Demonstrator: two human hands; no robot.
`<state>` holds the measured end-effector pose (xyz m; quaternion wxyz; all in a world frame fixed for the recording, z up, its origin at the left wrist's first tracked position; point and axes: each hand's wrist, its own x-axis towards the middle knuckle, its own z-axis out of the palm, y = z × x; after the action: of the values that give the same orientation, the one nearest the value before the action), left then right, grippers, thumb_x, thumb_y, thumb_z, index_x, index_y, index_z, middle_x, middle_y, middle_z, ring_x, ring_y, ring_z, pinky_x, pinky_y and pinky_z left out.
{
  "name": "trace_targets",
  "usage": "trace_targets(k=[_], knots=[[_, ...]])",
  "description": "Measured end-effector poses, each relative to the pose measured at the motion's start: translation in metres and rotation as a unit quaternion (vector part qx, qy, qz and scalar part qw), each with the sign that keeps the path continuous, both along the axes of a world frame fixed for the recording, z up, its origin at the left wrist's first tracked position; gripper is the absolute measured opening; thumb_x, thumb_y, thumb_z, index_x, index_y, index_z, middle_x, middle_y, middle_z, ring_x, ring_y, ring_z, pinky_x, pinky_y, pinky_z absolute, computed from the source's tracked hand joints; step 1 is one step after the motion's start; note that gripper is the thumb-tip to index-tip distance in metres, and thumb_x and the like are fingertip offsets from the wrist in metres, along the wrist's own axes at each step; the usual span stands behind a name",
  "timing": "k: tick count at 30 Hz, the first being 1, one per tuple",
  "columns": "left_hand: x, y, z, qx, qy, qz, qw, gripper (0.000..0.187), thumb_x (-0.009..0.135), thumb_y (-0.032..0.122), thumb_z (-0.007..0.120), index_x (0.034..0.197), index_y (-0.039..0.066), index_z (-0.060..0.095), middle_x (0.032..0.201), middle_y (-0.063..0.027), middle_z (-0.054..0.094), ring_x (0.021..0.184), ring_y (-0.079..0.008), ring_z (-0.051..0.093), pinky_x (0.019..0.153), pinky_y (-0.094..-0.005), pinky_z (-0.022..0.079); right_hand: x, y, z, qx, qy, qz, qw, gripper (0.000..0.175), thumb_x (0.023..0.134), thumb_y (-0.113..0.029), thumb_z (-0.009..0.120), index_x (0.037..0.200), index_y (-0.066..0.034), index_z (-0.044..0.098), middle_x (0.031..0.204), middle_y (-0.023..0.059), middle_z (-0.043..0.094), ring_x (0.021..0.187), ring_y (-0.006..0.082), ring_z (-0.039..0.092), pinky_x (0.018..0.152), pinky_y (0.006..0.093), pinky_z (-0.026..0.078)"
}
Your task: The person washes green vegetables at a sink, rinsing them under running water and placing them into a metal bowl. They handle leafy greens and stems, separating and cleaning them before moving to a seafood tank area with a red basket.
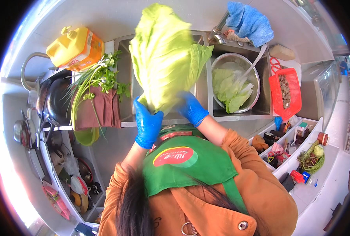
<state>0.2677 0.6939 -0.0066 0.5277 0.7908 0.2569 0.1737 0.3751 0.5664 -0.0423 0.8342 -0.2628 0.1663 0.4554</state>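
Observation:
A large head of leafy green lettuce is held up over the left basin of a steel double sink. My left hand, in a blue glove, grips its base. My right hand, also gloved in blue, is at the lower right of the leaves; it is blurred, and whether its fingers hold a leaf cannot be told. In the right basin stands a round metal bowl with loose lettuce leaves in it. A white strip or stream runs from the faucet area into the bowl.
Green onions and leafy herbs lie on a brown cloth at the left, beside a yellow jug and a black wok. A blue towel hangs over the faucet. A red plastic basket stands right of the sink, near open drawers.

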Motion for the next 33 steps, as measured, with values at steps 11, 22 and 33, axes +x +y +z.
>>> trace_targets(k=[11,22,33], knots=[[-0.03,0.009,-0.04,-0.014,0.034,0.083,0.996,0.023,0.089,0.007,0.05,0.109,-0.001,0.058,0.096,-0.0182,0.062,0.088,-0.032,0.059,0.079,-0.0395,0.047,0.002,0.033,-0.014,-0.095,-0.243,0.066,0.963,0.027,0.085,-0.004,0.053,0.11,0.0058,0.059,0.11,0.0175,0.061,0.098,0.027,0.062,0.09,0.0388,0.049],[-0.053,0.059,-0.018,-0.294,0.015,0.093,0.951,0.044,0.072,-0.007,0.055,0.115,-0.003,0.055,0.094,-0.0047,0.058,0.081,-0.0126,0.054,0.072,-0.0256,0.046,0.04,-0.028,-0.02,-0.061,-0.111,0.153,0.98,0.064,0.071,0.001,0.055,0.133,0.0012,0.041,0.121,0.0202,0.056,0.104,0.0342,0.059,0.091,0.0444,0.05],[-0.052,0.076,-0.043,-0.271,0.175,0.033,0.946,0.043,0.072,-0.006,0.055,0.114,-0.001,0.049,0.092,-0.0041,0.054,0.079,-0.0122,0.053,0.072,-0.0264,0.046,0.079,-0.221,-0.055,-0.661,-0.489,0.115,0.558,0.038,0.072,-0.004,0.054,0.109,-0.0014,0.061,0.097,0.0222,0.063,0.086,0.0367,0.062,0.076,0.0415,0.05]])
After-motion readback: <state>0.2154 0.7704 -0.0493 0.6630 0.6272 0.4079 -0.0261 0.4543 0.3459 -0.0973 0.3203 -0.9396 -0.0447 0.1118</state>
